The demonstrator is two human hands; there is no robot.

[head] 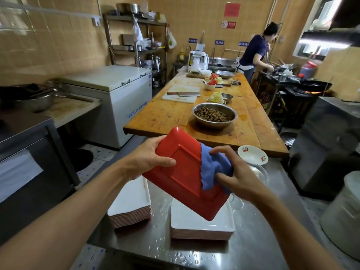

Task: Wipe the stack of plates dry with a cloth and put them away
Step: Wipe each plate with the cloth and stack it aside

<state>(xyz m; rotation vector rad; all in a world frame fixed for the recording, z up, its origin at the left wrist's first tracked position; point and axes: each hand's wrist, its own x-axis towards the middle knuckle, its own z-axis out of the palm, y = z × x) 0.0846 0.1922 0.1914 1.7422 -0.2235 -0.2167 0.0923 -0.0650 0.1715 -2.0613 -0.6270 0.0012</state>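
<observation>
The left hand [153, 154] is gripping the red plate [187, 172] tilted, underside up, over the steel counter [259, 248]; the right hand [235, 172] is pinching the blue cloth [212, 168] against its edge; two stacks [202, 227] are lying below, so wiping is seemingly midway, with putting away ahead.

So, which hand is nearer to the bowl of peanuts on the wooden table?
Left. The left hand grips the red plate's far edge, just below the bowl of peanuts. The right hand, holding the blue cloth, is lower.

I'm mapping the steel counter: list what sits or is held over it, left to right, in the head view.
Left stack of plates → left hand → red plate → blue cloth → right hand → flowered bowl.
</observation>
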